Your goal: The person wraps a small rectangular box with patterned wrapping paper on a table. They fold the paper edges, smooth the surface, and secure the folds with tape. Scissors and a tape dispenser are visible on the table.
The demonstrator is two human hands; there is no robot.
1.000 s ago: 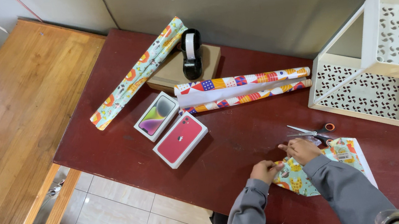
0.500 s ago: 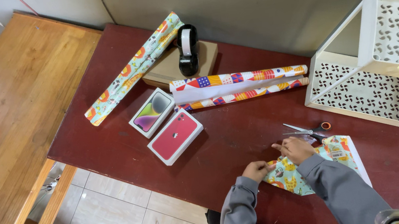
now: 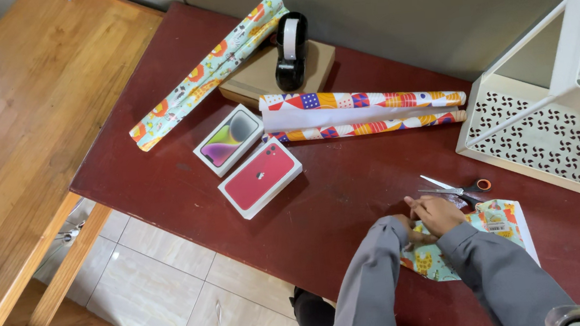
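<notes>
At the far left stands a light wooden table [image 3: 17,136], and the dark red table [image 3: 337,194] butts against its right side. On the red table, at about 11 o'clock from the person's hands, lies a pale green patterned paper roll [image 3: 210,69], running slantwise. Just right of its upper end a black tape dispenser [image 3: 290,52] sits on a flat brown cardboard box [image 3: 259,79]. Below these lie 2 phone boxes side by side: a white box [image 3: 227,139] and a red box [image 3: 260,177], touching or nearly so. At 12 o'clock from the hands lies a roll of multicoloured geometric paper [image 3: 364,109], partly unrolled.

Near the table's front edge the left hand [image 3: 408,229] is mostly hidden behind its grey sleeve, so its grip cannot be told. The right hand [image 3: 438,213] presses fingers down on a folded piece of animal-print wrapping paper [image 3: 491,231], gripping nothing. Scissors [image 3: 457,189] with an orange handle lie just beyond the right hand, at 1 o'clock. A white perforated rack [image 3: 552,104] fills the far right.
</notes>
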